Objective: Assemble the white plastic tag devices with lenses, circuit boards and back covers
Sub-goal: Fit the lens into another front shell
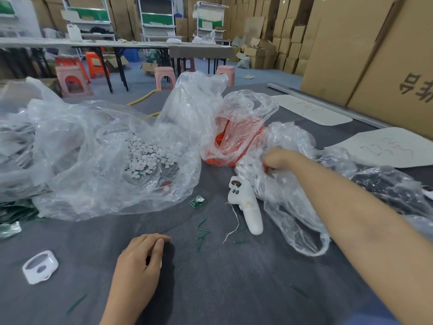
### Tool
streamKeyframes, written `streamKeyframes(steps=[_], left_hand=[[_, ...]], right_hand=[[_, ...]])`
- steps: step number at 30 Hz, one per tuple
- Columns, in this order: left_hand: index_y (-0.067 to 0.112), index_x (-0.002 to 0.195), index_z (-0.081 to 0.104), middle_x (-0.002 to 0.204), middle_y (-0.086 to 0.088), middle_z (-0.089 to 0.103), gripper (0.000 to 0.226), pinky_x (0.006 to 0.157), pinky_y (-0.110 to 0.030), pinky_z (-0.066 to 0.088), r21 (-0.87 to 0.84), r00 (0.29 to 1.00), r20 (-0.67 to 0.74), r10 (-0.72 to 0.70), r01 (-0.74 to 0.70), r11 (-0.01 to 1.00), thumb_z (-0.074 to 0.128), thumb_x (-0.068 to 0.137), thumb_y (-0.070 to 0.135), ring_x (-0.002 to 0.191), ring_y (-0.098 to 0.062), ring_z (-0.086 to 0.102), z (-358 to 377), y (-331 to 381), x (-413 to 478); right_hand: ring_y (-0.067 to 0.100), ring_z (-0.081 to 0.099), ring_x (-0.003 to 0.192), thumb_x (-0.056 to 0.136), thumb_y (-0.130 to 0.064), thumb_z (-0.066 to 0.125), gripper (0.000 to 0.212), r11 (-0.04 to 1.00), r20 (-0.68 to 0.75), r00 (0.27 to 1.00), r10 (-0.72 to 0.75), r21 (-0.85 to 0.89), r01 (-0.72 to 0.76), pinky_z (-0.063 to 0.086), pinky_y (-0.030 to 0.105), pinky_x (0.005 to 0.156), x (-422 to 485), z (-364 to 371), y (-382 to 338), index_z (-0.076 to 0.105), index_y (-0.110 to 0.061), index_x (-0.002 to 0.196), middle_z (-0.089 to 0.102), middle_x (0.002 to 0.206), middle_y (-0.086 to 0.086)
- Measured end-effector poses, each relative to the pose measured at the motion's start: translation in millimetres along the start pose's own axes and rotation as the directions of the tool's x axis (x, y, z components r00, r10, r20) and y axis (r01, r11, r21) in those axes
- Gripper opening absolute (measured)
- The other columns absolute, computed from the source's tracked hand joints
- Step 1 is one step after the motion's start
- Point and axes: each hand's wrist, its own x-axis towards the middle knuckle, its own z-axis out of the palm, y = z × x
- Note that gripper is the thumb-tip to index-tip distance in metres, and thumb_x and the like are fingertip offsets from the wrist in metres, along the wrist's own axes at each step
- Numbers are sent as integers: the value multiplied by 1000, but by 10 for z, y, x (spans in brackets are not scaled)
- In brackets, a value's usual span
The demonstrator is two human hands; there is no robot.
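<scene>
My left hand [140, 259] rests on the grey table near the front, its fingers curled down over a small white part of which only a sliver shows. My right hand [277, 159] reaches into a crumpled clear bag [290, 207], where the plastic hides its bent fingertips. A white tag shell [39, 267] lies at the front left. A green circuit board with a coin cell [198, 201] lies loose at the table's middle. One clear bag holds several white round discs [147, 156], another holds orange parts [232, 141].
A white handheld controller [246, 205] with a cord lies beside the right bag. Green slivers [202, 231] are scattered on the cloth. A bag of dark parts [384, 184] sits at the right, with white sheets [386, 148] behind it. Cardboard boxes [375, 55] wall the right side.
</scene>
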Motion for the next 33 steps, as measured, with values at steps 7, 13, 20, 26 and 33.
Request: streamKeyframes(steps=[7, 13, 20, 26, 33], left_hand=[[20, 81, 72, 86, 19, 64, 25, 74, -22, 38, -16, 1000, -1, -8, 8, 1000, 63, 87, -2, 87, -5, 59, -2, 0, 6], [21, 81, 72, 86, 22, 63, 26, 75, -26, 41, -25, 1000, -10, -9, 9, 1000, 63, 87, -2, 86, -2, 56, -10, 4, -11], [17, 81, 73, 83, 11, 68, 24, 71, -17, 36, -41, 1000, -10, -17, 17, 999, 63, 85, -5, 86, -3, 55, -1, -4, -1], [15, 81, 74, 83, 9, 68, 23, 71, -14, 35, -41, 1000, -9, -14, 14, 999, 63, 85, -5, 85, -3, 54, -10, 2, 3], [16, 82, 74, 85, 10, 69, 23, 73, -8, 35, -42, 1000, -2, -21, 21, 999, 62, 87, -3, 84, -4, 57, -21, 4, 7]], right_hand=[[25, 54, 58, 97, -3, 39, 20, 616, 54, 997, 58, 784, -78, 48, 30, 51, 36, -9, 169, 53, -6, 83, 57, 73, 12], [32, 64, 101, 92, -12, 47, 27, 931, -266, 930, 255, 328, -162, 50, 29, 77, 134, -3, 149, 60, 0, 113, 63, 113, 18], [33, 58, 112, 89, -19, 50, 36, 926, -374, 921, 107, -299, -229, 44, 31, 77, 24, -334, 400, 58, -8, 122, 58, 126, 14], [29, 52, 120, 93, -15, 43, 37, 704, -357, 931, 75, -642, -303, 47, 38, 94, -51, -524, 631, 55, -16, 127, 55, 131, 7], [27, 62, 74, 91, -18, 48, 18, 985, -375, 927, 17, -154, -81, 41, 20, 54, 42, -389, 386, 62, -7, 91, 66, 97, 17]])
